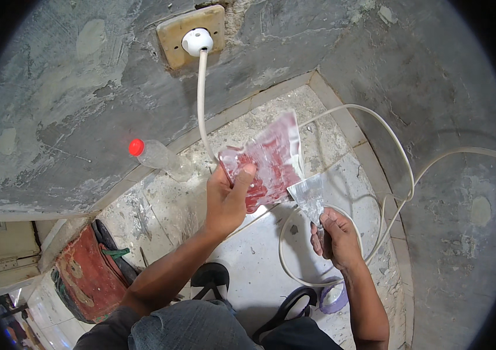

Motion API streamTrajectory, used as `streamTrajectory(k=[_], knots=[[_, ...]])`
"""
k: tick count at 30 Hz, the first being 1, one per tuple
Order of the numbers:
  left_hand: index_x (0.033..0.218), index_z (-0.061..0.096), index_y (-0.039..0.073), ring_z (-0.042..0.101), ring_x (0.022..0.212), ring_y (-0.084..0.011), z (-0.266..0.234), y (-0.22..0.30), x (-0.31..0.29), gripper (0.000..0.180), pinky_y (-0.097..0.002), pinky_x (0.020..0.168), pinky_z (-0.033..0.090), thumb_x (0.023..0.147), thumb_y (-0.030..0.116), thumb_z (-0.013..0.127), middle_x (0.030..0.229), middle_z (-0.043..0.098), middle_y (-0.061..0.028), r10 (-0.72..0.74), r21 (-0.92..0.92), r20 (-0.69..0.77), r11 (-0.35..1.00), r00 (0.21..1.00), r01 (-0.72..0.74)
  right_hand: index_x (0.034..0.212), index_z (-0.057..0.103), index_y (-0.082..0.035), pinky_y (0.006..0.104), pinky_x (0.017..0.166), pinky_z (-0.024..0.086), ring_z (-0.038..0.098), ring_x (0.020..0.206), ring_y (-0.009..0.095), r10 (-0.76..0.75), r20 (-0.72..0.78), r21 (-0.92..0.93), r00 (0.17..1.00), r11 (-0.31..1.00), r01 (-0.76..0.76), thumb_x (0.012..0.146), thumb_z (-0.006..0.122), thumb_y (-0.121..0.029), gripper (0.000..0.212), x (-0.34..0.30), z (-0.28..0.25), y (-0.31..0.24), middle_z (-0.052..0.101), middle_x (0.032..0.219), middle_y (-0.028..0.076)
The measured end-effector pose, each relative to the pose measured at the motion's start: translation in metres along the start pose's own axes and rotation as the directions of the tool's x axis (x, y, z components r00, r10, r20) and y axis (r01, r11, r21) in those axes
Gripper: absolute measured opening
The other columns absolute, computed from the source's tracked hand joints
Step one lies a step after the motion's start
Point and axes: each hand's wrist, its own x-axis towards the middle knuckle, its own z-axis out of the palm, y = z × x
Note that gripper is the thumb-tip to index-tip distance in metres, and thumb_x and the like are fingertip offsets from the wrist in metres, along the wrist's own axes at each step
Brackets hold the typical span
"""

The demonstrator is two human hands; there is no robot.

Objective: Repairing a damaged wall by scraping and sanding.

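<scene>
In the middle of the view, my left hand (228,198) grips a flat red board (268,160) smeared with whitish paste, thumb on top. My right hand (338,236) is closed round the handle of a putty knife (309,195). Its broad metal blade, coated with pale residue, meets or nearly meets the board's lower right edge; I cannot tell if they touch. The knife's handle is mostly hidden by my fingers.
A clear bottle with a red cap (136,147) stands by the wall. White cable (202,105) runs from a wall plug (197,42) and loops across the dusty tiled floor (248,245). A worn red bag (90,274) lies left; a purple container (333,298) sits near my feet.
</scene>
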Motion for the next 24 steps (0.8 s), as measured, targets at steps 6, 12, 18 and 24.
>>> streamTrajectory(k=[6, 12, 18, 24], knots=[[0.108, 0.056, -0.005, 0.057, 0.083, -0.0083, -0.005, -0.015, -0.021, 0.021, -0.0248, 0.076, 0.047, 0.093, 0.009, 0.055, 0.092, 0.064, -0.0046, 0.136, 0.078, 0.087, 0.987, 0.987, -0.143, 0.088, 0.055, -0.003, 0.025, 0.045, 0.042, 0.051, 0.05, 0.013, -0.021, 0.089, 0.096, 0.996, 0.995, 0.013, 0.098, 0.045, -0.018, 0.02, 0.012, -0.001, -0.001, 0.058, 0.072, 0.006], [0.111, 0.059, -0.003, 0.063, 0.09, -0.0148, -0.03, -0.011, -0.028, 0.022, -0.0272, 0.079, 0.05, 0.09, 0.005, 0.056, 0.098, 0.068, -0.0131, 0.177, 0.373, 0.194, 0.896, 0.965, -0.239, 0.089, 0.056, -0.002, 0.025, 0.046, 0.042, 0.052, 0.05, 0.013, -0.002, 0.167, 0.097, 0.986, 0.995, -0.015, 0.097, 0.047, -0.018, 0.02, 0.021, 0.006, -0.005, 0.059, 0.072, 0.006], [0.111, 0.064, 0.005, 0.065, 0.1, -0.0263, -0.045, -0.013, -0.02, 0.036, -0.0334, 0.084, 0.054, 0.077, -0.005, 0.058, 0.11, 0.065, -0.0147, 0.408, 0.514, 0.466, 0.597, 0.785, -0.616, 0.093, 0.057, 0.0, 0.0247, 0.044, 0.042, 0.052, 0.05, 0.012, 0.113, 0.2, 0.028, 0.973, 0.992, -0.121, 0.097, 0.048, -0.016, 0.019, 0.012, 0.012, -0.034, 0.059, 0.072, 0.006], [0.113, 0.063, 0.008, 0.065, 0.101, -0.027, -0.065, -0.014, -0.018, 0.046, -0.0349, 0.084, 0.054, 0.07, -0.007, 0.054, 0.114, 0.064, -0.0122, 0.402, 0.598, 0.494, 0.486, 0.771, -0.637, 0.096, 0.058, 0.001, 0.0247, 0.045, 0.042, 0.052, 0.05, 0.012, 0.101, 0.198, -0.015, 0.975, 0.995, -0.1, 0.096, 0.048, -0.013, 0.018, 0.005, 0.014, -0.06, 0.059, 0.072, 0.006]])
